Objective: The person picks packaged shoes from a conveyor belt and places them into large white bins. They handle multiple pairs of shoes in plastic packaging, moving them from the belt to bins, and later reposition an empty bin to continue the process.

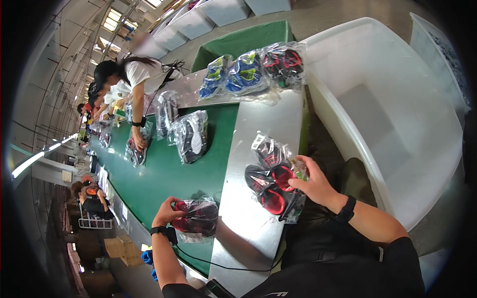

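Observation:
My left hand is closed on the near edge of a clear plastic bag with dark red and black shoes. That bag lies on the green conveyor belt, by the metal edge. Around the right side of another bagged pair of black shoes with red linings my right hand is closed, thumb by one shoe's opening. This pair rests on the bare metal end plate. Its fingers are partly hidden behind the bag.
Bagged blue-green shoes and bagged red-black shoes line the far ledge. Bagged grey-white shoes sit on the belt. A large white bin stands right, a green bin behind. A co-worker's hand touches another bag. A black cable crosses the near metal.

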A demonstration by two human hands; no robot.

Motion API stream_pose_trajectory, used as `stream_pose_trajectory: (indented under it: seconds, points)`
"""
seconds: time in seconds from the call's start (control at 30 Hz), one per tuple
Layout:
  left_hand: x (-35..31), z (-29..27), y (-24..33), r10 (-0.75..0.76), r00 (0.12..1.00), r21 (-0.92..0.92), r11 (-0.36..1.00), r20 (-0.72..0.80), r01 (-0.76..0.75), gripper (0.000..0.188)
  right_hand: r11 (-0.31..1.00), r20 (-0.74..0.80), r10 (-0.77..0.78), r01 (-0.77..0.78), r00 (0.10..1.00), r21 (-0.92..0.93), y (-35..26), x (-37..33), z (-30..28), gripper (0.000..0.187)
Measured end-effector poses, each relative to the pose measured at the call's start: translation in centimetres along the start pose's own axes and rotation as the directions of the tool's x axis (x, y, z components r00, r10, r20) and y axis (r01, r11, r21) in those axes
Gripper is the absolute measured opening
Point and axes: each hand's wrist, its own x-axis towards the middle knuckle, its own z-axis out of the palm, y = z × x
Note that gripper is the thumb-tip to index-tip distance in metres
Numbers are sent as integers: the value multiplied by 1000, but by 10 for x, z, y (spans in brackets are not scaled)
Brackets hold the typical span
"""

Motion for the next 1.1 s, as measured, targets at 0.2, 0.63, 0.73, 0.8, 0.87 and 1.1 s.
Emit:
stream_pose_trajectory:
  seconds: [0.2, 0.63, 0.73, 0.8, 0.87, 1.1]
  points:
    - [-45, -8, 8, -73, 997, -137, 988, -25, 69, 60, 994, 41, 16, -21, 999, 103, 6, 4, -1, 79]
    - [-94, -15, 7, -59, 986, -395, 919, -155, -7, 37, 972, 101, 52, -73, 994, 222, -8, 4, -4, 71]
    - [-102, 4, 29, -63, 989, -669, 742, -132, -42, 41, 948, 116, 66, -99, 991, 302, -7, 5, -2, 71]
    - [-102, 30, 36, 1, 990, -834, 540, -139, -118, 45, 935, 141, 74, -117, 987, 334, -6, 4, -1, 70]
    - [-98, 59, 36, -149, 987, -966, 259, -66, -25, 47, 924, 144, 91, -138, 985, 356, -6, 2, -2, 69]
    - [-117, 112, 41, -60, 996, -948, -305, -73, -88, 60, 922, 103, 90, -122, 991, 366, -9, 1, -2, 70]
